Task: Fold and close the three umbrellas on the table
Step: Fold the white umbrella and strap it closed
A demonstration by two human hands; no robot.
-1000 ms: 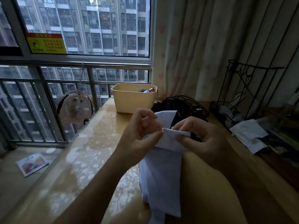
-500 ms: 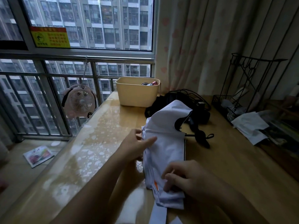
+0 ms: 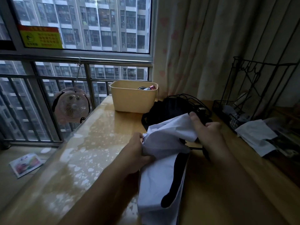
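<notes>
your right hand moved up to pinch a flap of the white umbrella mid-table; left hand grips its side. you're folding flaps; next, wrap them tight.

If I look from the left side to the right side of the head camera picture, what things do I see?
booklet on the floor → pink fan → cream bin → white umbrella held by both hands → black wire rack
</notes>
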